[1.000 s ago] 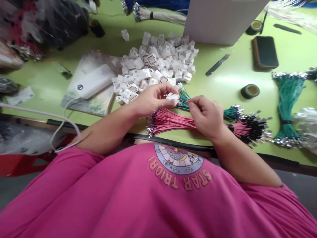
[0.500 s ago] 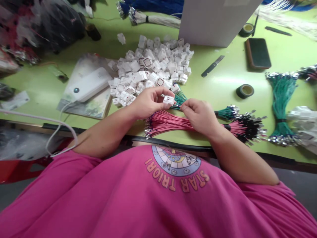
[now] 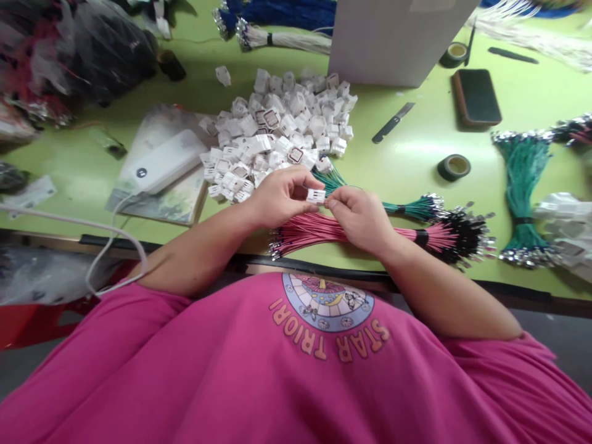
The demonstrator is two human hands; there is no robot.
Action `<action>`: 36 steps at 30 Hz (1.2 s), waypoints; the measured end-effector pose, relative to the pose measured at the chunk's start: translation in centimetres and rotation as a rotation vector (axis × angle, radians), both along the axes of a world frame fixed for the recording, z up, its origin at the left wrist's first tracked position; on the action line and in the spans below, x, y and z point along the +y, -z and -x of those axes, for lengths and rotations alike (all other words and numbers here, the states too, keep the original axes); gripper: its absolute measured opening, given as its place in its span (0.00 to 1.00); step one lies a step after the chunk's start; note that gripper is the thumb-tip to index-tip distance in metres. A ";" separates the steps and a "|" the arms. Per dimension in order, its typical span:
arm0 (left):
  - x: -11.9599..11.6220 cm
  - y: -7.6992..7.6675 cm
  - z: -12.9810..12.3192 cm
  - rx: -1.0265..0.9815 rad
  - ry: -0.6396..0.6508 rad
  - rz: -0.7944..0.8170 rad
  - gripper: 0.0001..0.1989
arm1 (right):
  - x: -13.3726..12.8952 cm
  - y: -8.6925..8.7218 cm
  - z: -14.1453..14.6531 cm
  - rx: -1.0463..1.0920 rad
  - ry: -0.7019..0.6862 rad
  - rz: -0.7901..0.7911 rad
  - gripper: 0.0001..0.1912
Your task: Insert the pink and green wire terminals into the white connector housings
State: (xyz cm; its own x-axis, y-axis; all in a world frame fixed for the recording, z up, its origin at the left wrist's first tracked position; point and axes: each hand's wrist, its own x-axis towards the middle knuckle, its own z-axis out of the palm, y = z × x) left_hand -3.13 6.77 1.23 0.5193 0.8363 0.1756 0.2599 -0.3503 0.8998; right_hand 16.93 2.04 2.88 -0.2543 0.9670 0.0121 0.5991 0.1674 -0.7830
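My left hand pinches a small white plastic connector housing between thumb and fingertips, its slotted face showing. My right hand is closed in a pinch at the housing's right edge, on what looks like the end of a thin wire; its fingers hide most of it. Below both hands lies a bundle of pink wires, partly covered by my right hand. A bundle of green wires runs behind the hands. A heap of white connector housings spreads just beyond my left hand.
A utility knife, a roll of black tape and a phone lie to the right. Another green wire bundle is farther right. A white box stands at the back. At left, a white corded device rests on a book.
My right hand has moved left, bringing its fingertips up against the connector housing. My left hand still holds the housing, now turned slightly. The whole view has shifted a little.
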 end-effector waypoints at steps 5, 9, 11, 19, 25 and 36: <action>0.0 -0.1 -0.3 0.022 -0.019 0.002 0.18 | 0.3 0.0 0.2 0.045 -0.004 0.009 0.11; 0.5 -1.1 -0.1 0.062 -0.061 -0.087 0.14 | 1.4 0.0 -1.0 0.143 -0.013 -0.014 0.11; 0.8 -2.1 0.8 0.150 -0.099 -0.137 0.16 | 2.4 0.1 -2.4 0.168 0.104 -0.050 0.09; -3.2 -2.7 6.8 0.885 0.081 -0.417 0.19 | 6.0 -0.2 -8.4 -0.579 0.484 -0.019 0.17; -5.8 1.0 8.2 0.956 -0.069 -0.549 0.21 | 5.3 0.3 -5.9 -0.647 0.356 -0.208 0.14; -4.5 1.9 8.1 0.931 -0.044 -0.602 0.15 | 5.6 3.2 -2.3 -0.676 0.004 -0.185 0.13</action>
State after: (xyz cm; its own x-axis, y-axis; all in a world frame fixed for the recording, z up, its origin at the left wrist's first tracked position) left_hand -11.25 2.31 -0.71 0.6314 0.7668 0.1159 0.7692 -0.6382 0.0322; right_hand 19.23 7.68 -0.34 -0.2609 0.9652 0.0172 0.9455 0.2591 -0.1972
